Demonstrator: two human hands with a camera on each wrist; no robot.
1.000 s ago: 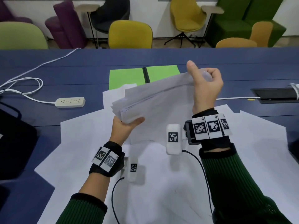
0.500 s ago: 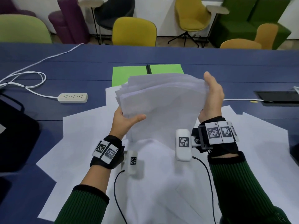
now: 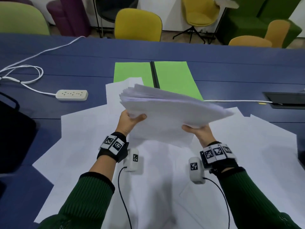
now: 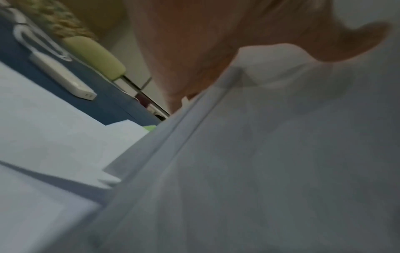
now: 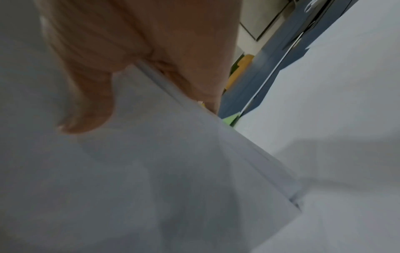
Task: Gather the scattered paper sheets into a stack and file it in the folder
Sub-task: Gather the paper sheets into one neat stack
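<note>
A thick stack of white paper sheets [image 3: 166,111] hangs in the air above the blue table [image 3: 231,66], nearly flat, its edges uneven. My left hand [image 3: 130,119] grips the stack's near left corner, thumb on top. My right hand [image 3: 197,130] grips the near right edge from below, thumb over the top. In the wrist views the stack [image 4: 259,162] [image 5: 151,171] fills the frame under my left hand [image 4: 216,56] and my right hand [image 5: 138,56]. An open green folder [image 3: 173,76] with a black spine lies flat beyond the stack. Loose white sheets [image 3: 85,146] cover the table beneath.
A white power strip [image 3: 71,95] with a looped cable [image 3: 24,71] lies to the left. A black bag [image 3: 14,136] sits at the left edge. A dark recessed socket panel [image 3: 287,100] and a white cable [image 3: 234,101] are at the right. Chairs stand beyond the table.
The stack has tipped from steeply tilted to nearly flat. My right hand dropped from the stack's far top edge to its near right edge. The left hand kept its grip.
</note>
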